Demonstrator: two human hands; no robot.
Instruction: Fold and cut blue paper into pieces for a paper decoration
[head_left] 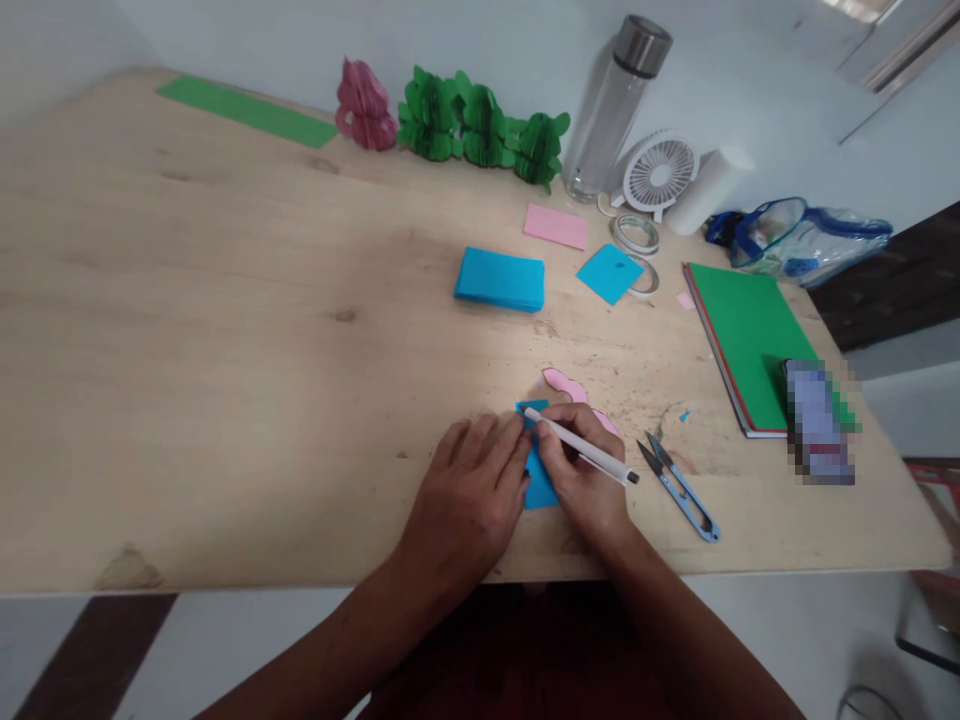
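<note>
A small blue paper [540,488] lies on the wooden table near its front edge. My left hand [471,490] rests flat on the paper's left side, fingers stretched out and pointing away from me. My right hand [589,465] is closed round a white pen [589,450], its tip at the upper part of the paper. Just behind my right hand lies a wavy pink paper cutout [566,384], partly hidden by the hand. Blue thread snips [682,492] lie to the right of my right hand, blades pointing away from me.
On the table [225,350] lie a blue paper stack [500,280], pink paper [555,227], a blue square [609,273], tape rolls [636,235] and a green folder [750,340] under a blurred phone. Paper decorations [484,125], a bottle [611,120], a fan [660,172] and a pouch [814,240] stand behind.
</note>
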